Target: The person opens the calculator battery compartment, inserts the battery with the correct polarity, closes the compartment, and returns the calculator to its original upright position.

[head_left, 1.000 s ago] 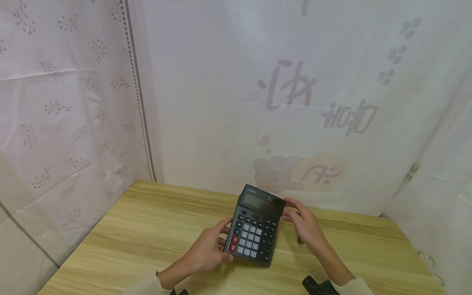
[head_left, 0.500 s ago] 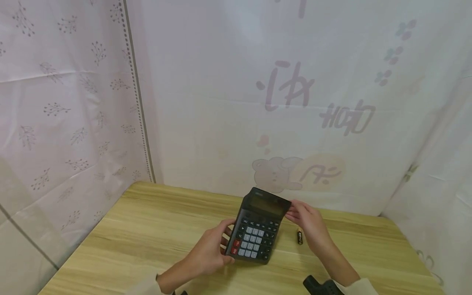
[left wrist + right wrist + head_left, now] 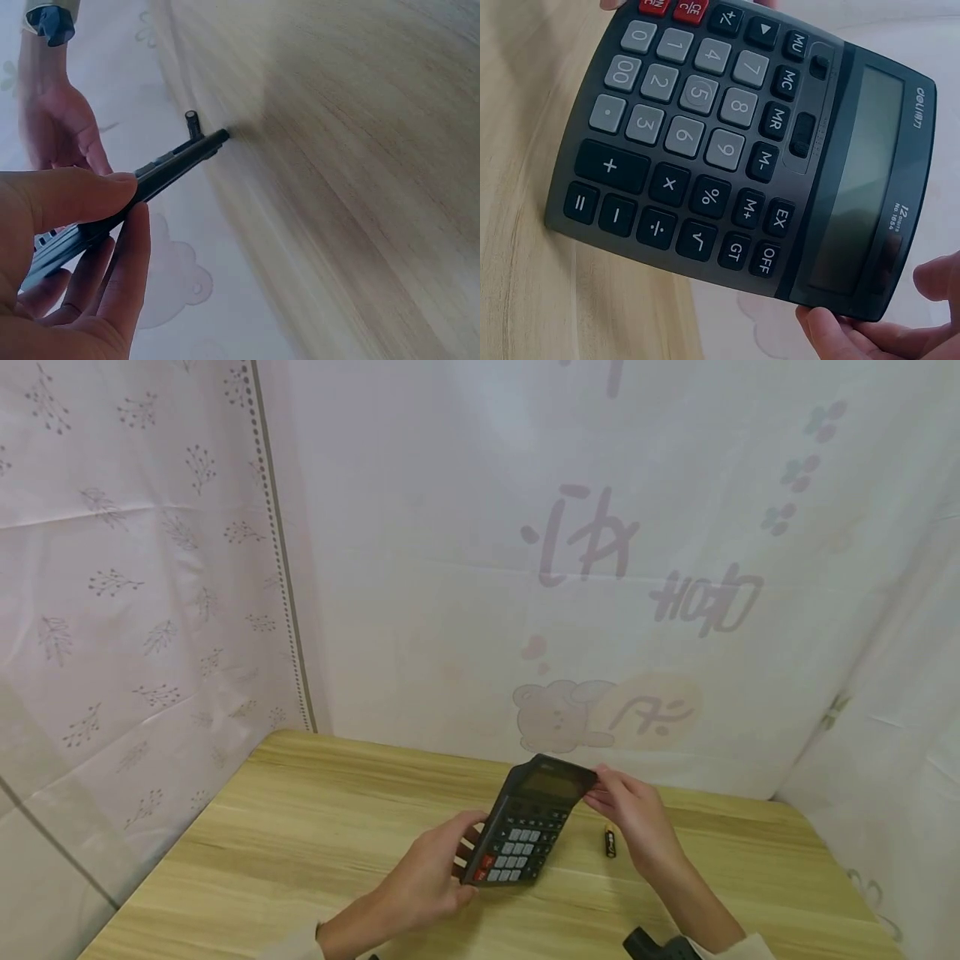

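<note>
A dark grey desk calculator (image 3: pixel 528 822) with grey, black and red keys is held tilted above the wooden table (image 3: pixel 300 827). My left hand (image 3: pixel 459 853) grips its lower left edge, thumb on top and fingers underneath. My right hand (image 3: pixel 602 789) pinches the top right corner beside the display. The left wrist view shows the calculator (image 3: pixel 150 180) edge-on in the left hand (image 3: pixel 82 232), with the right hand (image 3: pixel 56 127) beyond. The key face and display of the calculator (image 3: pixel 735 150) fill the right wrist view, with the right fingertips (image 3: pixel 855 334) at its corner.
A small black battery (image 3: pixel 609 842) lies on the table just right of the calculator; the left wrist view shows the battery (image 3: pixel 193 124) too. Printed white cloth (image 3: pixel 525 568) walls the table at the back and sides. A black wrist device (image 3: pixel 660 945) sits at the bottom edge.
The calculator has turned clockwise and tilted more on edge, moving slightly right. Both hands kept their hold. The battery, half hidden by the right hand before, now shows fully.
</note>
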The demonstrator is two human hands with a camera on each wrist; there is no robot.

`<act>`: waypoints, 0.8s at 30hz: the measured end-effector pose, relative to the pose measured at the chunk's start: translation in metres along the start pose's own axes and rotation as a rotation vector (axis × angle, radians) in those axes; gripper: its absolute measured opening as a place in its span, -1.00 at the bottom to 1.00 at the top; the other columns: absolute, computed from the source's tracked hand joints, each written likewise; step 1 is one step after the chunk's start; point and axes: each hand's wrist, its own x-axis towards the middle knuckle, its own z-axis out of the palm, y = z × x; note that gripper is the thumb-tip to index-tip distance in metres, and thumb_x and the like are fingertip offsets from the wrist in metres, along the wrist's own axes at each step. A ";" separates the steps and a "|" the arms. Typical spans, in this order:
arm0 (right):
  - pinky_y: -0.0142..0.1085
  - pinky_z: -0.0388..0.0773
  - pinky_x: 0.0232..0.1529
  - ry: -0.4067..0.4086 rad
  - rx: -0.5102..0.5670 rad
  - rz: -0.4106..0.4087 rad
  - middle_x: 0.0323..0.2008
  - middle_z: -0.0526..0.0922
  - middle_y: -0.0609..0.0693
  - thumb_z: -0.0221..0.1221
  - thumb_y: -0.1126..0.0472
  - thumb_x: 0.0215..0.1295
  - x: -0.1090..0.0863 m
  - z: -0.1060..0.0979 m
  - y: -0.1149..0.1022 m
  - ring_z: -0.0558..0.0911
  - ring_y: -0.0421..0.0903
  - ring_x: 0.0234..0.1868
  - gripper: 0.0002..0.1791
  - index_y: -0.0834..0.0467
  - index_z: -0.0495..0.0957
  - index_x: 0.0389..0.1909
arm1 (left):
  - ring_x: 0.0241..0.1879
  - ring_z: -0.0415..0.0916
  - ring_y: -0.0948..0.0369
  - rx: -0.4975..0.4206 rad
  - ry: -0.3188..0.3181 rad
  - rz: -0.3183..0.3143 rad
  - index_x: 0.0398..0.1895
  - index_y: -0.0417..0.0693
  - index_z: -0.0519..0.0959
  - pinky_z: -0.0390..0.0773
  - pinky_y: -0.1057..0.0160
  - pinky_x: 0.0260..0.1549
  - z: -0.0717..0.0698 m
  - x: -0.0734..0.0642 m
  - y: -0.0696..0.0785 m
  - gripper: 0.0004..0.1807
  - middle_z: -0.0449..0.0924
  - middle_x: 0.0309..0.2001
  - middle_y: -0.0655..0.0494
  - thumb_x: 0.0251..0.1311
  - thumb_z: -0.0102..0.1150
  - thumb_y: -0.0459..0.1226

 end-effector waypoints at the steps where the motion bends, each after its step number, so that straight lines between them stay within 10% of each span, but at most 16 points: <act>1: -0.25 0.62 0.29 -0.006 -0.012 0.001 0.43 0.42 0.57 -0.07 -0.02 0.85 -0.001 -0.001 0.000 0.56 0.32 0.43 -0.26 0.58 0.21 0.59 | -0.08 0.70 0.35 0.013 0.000 0.013 0.53 -0.08 0.41 0.69 0.42 -0.15 0.000 -0.001 0.000 -0.02 0.68 0.07 0.07 0.00 0.57 -0.67; 24: -0.23 0.73 0.05 0.031 -0.229 -0.019 -0.10 0.79 0.07 -0.04 -0.04 0.84 -0.024 -0.011 0.014 0.79 -0.03 -0.06 -0.44 0.39 0.69 0.07 | -0.02 0.75 0.33 0.133 0.034 0.326 0.54 0.14 0.51 0.62 0.56 -0.20 0.000 -0.009 -0.004 -0.01 0.63 -0.08 0.16 0.04 0.56 -0.68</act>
